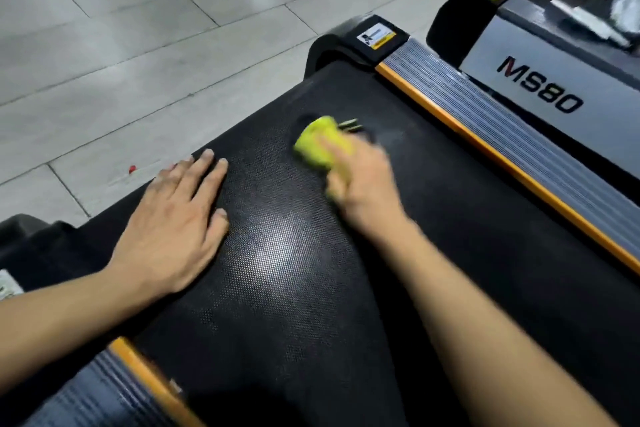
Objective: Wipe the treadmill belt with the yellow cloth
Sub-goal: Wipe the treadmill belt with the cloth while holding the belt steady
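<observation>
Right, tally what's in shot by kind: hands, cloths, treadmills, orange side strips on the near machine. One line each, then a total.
Hands: 2, left hand flat on the treadmill belt, right hand on the cloth
Yellow cloth: 1
Treadmills: 2, the near one and the MS80 machine
Orange side strips: 2
Total: 7

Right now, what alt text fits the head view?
A right hand presses a bunched yellow cloth onto a black treadmill belt, blurred mid-wipe. The left hand rests flat near the belt's edge.

Grey tile floor (pixel 138 28), 2nd treadmill (pixel 540 80) nearby
</observation>
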`<state>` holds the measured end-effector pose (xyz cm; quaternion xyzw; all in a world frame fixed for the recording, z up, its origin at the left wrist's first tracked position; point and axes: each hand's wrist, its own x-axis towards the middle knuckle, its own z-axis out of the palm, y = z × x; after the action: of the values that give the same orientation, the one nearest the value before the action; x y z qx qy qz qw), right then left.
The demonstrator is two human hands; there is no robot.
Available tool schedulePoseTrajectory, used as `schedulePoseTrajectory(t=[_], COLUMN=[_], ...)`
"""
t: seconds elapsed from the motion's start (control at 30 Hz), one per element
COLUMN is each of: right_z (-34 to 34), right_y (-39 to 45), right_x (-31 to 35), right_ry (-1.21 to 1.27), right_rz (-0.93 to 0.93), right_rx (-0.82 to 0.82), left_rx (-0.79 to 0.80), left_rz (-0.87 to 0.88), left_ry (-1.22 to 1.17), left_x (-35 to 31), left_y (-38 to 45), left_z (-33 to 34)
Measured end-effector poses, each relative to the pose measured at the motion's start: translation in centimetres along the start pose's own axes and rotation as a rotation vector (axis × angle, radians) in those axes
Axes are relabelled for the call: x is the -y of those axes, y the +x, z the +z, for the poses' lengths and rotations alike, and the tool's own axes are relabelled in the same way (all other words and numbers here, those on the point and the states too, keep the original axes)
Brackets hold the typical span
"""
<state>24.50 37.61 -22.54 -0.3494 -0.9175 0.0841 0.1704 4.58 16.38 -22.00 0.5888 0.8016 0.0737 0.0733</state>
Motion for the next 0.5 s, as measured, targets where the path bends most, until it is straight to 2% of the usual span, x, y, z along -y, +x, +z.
schedulePoseTrajectory(t=[0.1,0.17,0.23,0.3,0.4,0.5], right_z=[-0.9,-1.0,-0.5,-0.1,0.9,1.8], right_y=[5.9,7.6,7.5,5.9,2.6,0.8], right_x=[-6.9,-7.9,-6.2,-2.7,4.3,7.7], right_ry=[-0.238,-0.212,-0.167,-0.095,0.047,0.143], right_rz=[0.315,0.427,0.461,0.307,-0.132,-0.359], right_rx=[-0.029,-0.045,-0.092,-0.089,0.041,0.085], left_rx=[0.005,0.003,0.002,-0.009,-0.022,-0.029], left_rz=[-0.006,-0.017,-0.018,-0.012,-0.023,-0.022], left_ry=[0.026,0.040,0.033,0.032,0.024,0.020], left_x=[-0.3,-0.2,-0.1,-0.1,-0.3,-0.2], left_y=[0.0,0.0,0.0,0.1,0.2,0.2], left_z=[0.2,0.3,0.4,0.5,0.4,0.5])
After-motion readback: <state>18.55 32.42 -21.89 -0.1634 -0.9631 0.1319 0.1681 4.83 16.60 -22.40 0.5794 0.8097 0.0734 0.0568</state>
